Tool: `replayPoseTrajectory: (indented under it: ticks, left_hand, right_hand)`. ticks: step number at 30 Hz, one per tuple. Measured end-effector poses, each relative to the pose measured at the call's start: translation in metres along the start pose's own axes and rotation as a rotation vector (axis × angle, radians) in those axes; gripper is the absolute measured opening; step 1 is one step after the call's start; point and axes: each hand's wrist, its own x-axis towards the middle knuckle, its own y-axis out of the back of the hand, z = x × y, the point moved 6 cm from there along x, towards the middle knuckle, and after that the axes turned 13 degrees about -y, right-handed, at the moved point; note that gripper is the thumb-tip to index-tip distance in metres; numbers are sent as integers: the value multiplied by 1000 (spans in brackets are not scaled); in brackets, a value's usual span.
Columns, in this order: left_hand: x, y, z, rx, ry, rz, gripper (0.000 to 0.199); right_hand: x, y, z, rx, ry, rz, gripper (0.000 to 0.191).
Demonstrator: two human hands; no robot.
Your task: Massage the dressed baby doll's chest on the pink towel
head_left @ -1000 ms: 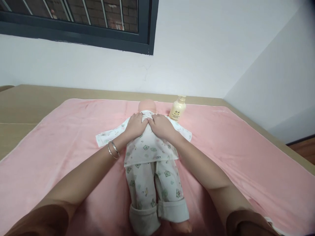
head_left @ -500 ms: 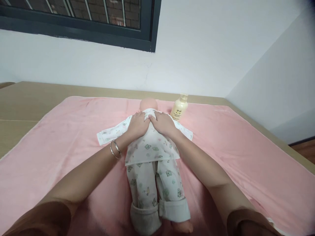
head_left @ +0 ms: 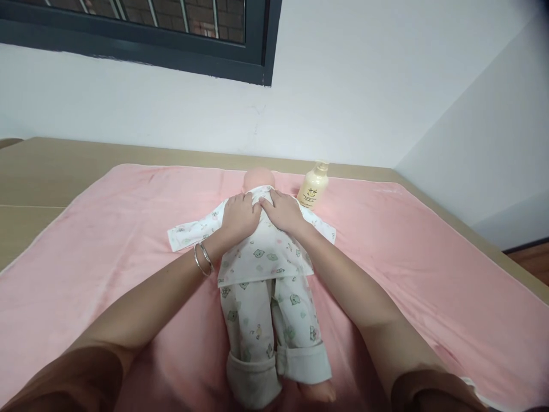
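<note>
A baby doll in a white printed top and matching trousers lies stretched out, its bald head pointing away from me. No face shows on it. My left hand rests flat on the left side of the doll's upper body, fingers extended. On the right side, my right hand lies flat in the same way, the two thumbs almost meeting in the middle. Silver bangles circle my left wrist. The doll's sleeves spread outward, and one bare foot sticks out below a rolled trouser cuff.
A pale yellow pump bottle stands just right of the doll's head. Beneath everything is a pink blanket over a wooden surface. Behind rises a white wall with a dark-framed barred window.
The camera view has shifted very slightly. Both hands stay flat on the doll, with at most a tiny movement of the fingers.
</note>
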Motion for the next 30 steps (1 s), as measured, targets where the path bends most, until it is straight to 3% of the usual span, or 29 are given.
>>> replayPoseTrajectory:
  ticks: [10, 17, 20, 24, 27, 30]
  left_hand:
    - [9, -8, -19, -144, 23, -38, 54]
    - [13, -5, -25, -210, 46, -39, 40]
    - [10, 0, -20, -188, -1, 12, 35]
    - [-2, 6, 1, 24, -89, 55, 38]
    - [-10, 8, 14, 151, -123, 34, 41]
    - [-9, 9, 13, 91, -112, -16, 42]
  right_hand:
    - [-9, 5, -5, -50, 44, 22, 52]
    - [-28, 15, -18, -39, 132, -7, 47]
    - [-34, 19, -23, -35, 174, -6, 42]
    - [-21, 18, -16, -15, 127, -19, 42]
    - [-10, 15, -8, -34, 85, -45, 45]
    - [-17, 15, -10, -85, 82, -46, 46]
